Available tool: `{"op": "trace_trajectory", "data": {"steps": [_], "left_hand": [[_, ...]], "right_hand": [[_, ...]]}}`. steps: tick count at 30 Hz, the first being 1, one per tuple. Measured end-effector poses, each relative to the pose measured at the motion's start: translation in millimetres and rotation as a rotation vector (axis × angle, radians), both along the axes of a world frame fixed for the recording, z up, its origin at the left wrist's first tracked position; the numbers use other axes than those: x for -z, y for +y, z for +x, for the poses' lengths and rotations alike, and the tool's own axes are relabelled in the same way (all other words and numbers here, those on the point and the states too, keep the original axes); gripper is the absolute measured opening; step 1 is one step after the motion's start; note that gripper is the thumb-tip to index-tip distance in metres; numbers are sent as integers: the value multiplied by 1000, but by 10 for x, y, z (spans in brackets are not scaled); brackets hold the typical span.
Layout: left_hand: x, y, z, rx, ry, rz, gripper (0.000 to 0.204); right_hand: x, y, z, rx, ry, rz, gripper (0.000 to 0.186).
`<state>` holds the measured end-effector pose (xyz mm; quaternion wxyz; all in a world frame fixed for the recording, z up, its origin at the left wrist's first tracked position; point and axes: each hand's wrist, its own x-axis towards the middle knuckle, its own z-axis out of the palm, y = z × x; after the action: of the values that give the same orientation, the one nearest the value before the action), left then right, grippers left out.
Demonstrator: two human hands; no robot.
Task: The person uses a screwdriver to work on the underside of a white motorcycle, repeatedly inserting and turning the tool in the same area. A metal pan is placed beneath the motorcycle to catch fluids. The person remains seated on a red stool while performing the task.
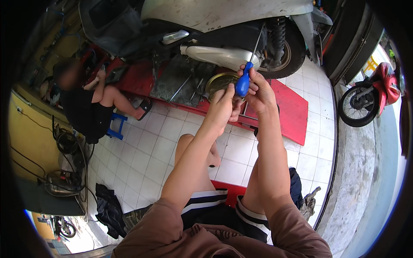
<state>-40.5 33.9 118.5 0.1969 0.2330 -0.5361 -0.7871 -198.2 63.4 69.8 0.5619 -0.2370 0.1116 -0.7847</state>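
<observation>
While the right hand (pixel 263 93) has fingers clamped on the screwdriver (pixel 242 84), above the near edge of the lift (pixel 294 107), left hand (pixel 220 106) just beside, its grip unclear, tiles (pixel 144 148) spreading from that edge.

1. Screwdriver (pixel 243 81): handle plain blue; shaft silver-grey.
2. Scooter (pixel 228 15): side panel pale grey, brown smudges; rear tyre (pixel 297 53) black.
3. Platform (pixel 294 107): red; tread-patterned plate (pixel 172 84) on it dark grey.
4. Round tray (pixel 209 82): gold-toned rim.
5. Floor (pixel 146 150): white square tiles, thin darker grid lines.
6. Wearer's shirt (pixel 198 241): brown. Shorts (pixel 204 200): black, white bands.
7. Co-worker's shirt (pixel 79 103): black. Stool (pixel 114 129): blue.
8. Motorcycle (pixel 389 90) at right: red body, black tyre.
9. Wall (pixel 34 122) at left: yellow.
</observation>
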Motion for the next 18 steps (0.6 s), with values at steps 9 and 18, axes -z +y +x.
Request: {"op": "trace_trajectory", "data": {"steps": [9, 18], "left_hand": [[-134, 98, -4, 60, 193, 125, 46], [-197, 196, -118, -63, -7, -407, 41]], "right_hand": [[-176, 17, 168, -29, -101, -94, 43], [-116, 17, 82, 135, -106, 73, 34]]}}
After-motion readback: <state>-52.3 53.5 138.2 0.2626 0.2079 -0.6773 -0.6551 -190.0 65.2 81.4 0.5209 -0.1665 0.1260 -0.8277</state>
